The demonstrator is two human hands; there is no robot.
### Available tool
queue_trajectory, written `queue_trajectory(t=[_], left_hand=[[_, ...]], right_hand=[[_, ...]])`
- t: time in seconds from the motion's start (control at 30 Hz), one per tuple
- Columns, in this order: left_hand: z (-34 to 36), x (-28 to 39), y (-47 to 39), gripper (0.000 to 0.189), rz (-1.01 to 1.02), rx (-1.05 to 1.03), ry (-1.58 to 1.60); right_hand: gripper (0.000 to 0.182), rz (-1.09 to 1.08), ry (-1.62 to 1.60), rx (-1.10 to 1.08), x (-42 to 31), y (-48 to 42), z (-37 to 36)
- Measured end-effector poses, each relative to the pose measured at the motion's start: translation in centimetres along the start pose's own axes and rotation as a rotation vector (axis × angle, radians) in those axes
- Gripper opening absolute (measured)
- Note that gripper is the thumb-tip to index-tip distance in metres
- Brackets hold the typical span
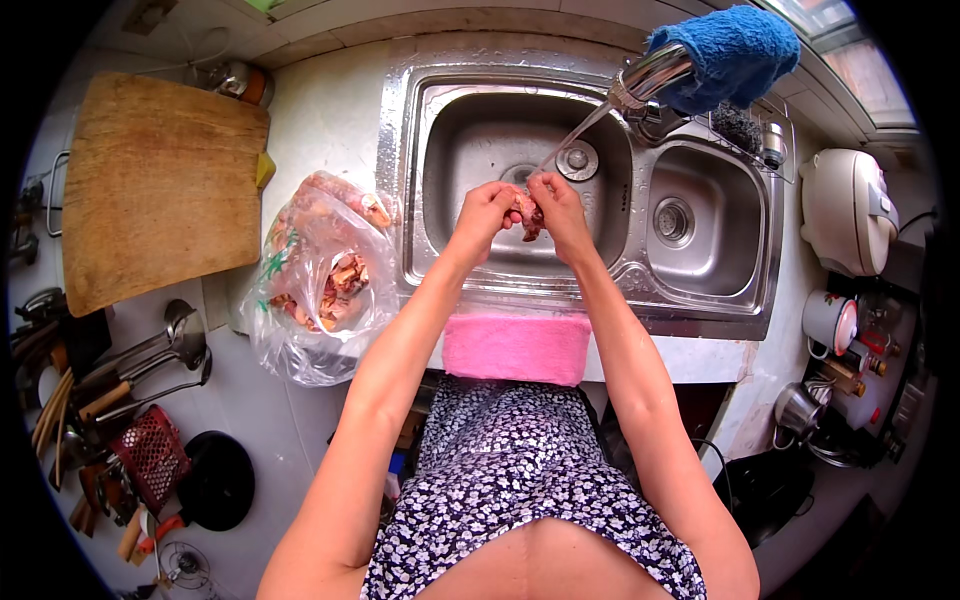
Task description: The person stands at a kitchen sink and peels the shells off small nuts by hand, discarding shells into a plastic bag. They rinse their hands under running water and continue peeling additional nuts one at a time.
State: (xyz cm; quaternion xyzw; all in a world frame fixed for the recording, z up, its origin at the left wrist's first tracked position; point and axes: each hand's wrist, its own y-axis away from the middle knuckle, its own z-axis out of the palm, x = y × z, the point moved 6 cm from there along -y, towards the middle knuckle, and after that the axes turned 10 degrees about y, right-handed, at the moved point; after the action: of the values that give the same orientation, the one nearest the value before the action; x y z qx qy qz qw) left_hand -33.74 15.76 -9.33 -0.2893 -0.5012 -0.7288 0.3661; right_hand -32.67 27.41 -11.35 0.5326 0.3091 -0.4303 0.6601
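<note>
Over the large basin of a stainless steel sink (457,165), both my hands grip one piece of raw meat (529,214). My left hand (486,214) pinches its left side, and my right hand (559,210) has hold of the right side. A thin stream of water (574,135) runs from the chrome faucet (651,75) down to my right fingers. A metal drain strainer (577,160) lies in the basin behind my hands. On the counter to the left, a clear plastic bag (300,330) holds several raw meat pieces (346,281).
A wooden cutting board (165,187) stands left of the bag. A blue cloth (727,56) drapes the faucet. A pink towel (517,349) hangs at the counter's front edge. Right of the small basin (705,255) sits a rice cooker (847,210). Ladles (184,337) and a black pan (217,480) are at left.
</note>
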Motion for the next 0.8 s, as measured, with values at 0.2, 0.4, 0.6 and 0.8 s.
queue_trajectory(t=[0.2,0.4,0.6,0.8], left_hand=[[0.0,0.6,0.2,0.015,-0.057,-0.020,0.021],[-0.9,0.8,-0.1,0.018,-0.019,-0.027,0.056],[-0.4,0.3,-0.2,0.021,0.046,-0.070,0.177],[0.4,0.4,0.3,0.023,0.077,-0.123,-0.028]], right_hand=[[0.020,-0.052,0.151,-0.174,-1.8,1.0,0.5],[0.021,0.004,0.266,-0.337,-2.2,1.3,0.2],[0.018,0.061,0.043,-0.199,-1.0,0.8,-0.3],[0.020,-0.009,-0.018,-0.124,0.1,0.2,-0.7]])
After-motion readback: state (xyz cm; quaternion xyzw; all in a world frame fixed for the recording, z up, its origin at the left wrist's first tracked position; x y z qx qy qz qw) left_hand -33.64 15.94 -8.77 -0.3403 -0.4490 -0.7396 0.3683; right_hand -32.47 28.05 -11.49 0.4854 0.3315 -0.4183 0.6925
